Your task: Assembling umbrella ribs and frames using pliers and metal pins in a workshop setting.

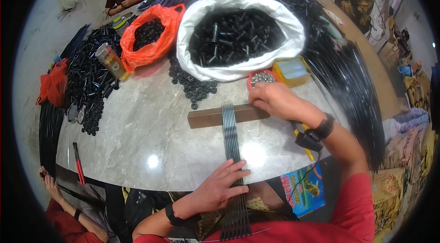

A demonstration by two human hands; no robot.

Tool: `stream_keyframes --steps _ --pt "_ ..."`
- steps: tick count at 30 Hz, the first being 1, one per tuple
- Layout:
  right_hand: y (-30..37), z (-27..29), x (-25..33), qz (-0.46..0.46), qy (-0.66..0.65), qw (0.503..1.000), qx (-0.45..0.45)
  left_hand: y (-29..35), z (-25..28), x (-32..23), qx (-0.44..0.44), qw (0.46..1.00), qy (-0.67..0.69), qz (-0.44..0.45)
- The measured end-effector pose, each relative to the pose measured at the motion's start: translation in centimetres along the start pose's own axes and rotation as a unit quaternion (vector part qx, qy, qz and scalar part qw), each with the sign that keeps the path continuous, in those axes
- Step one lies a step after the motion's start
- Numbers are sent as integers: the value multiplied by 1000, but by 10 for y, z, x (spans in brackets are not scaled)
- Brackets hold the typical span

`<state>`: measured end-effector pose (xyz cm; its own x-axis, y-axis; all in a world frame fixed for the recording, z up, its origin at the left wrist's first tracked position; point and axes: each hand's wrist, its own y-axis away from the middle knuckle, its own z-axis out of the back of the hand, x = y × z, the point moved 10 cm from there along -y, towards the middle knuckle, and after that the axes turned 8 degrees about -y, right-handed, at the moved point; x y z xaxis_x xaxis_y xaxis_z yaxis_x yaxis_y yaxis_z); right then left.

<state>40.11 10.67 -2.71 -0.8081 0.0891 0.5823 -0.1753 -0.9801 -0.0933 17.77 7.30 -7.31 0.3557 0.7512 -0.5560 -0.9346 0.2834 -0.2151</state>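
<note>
Rods [230,128]: thin, dark, side by side

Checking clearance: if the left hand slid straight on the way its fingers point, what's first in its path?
Probably nothing close: the left hand points right along the table edge, across the dark rods it presses. Beyond them lies bare tabletop; depth is unclear.

One round marble-look bench [151,128]. One brown wooden block [206,117]. One bundle of thin dark metal rods [231,137] across it, roughly six or seven rods, exact count unclear. One white sack [192,27] of black plastic tubes, too many to count. One orange plastic bag [158,50] of black ring parts. One red plastic bag [54,85]. One small red bowl [262,78] of silvery bits. One yellow box [292,71]. One clear lidded jar [111,61]. One red-handled tool [79,163]. Two own hands: left hand [220,187], right hand [275,100]. Three other people visible.
</note>
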Motion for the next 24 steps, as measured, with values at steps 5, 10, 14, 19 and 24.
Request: stream_keyframes --steps 5,10,14,19,24 --pt "0 -1 -1 -5 1 1000 3 -1 0 0 2 1000 -2 1" --pt "1 -1 -2 -4 -8 1000 3 0 0 1 3 1000 3 4" --pt "2 -1 -2 3 -11 1000 -4 0 -2 0 3 1000 2 3" --pt "1 -3 1 -8 13 1000 7 1 -2 1 4 1000 2 4" --pt "1 -3 -2 -6 11 1000 5 1 -1 1 0 1000 4 1"
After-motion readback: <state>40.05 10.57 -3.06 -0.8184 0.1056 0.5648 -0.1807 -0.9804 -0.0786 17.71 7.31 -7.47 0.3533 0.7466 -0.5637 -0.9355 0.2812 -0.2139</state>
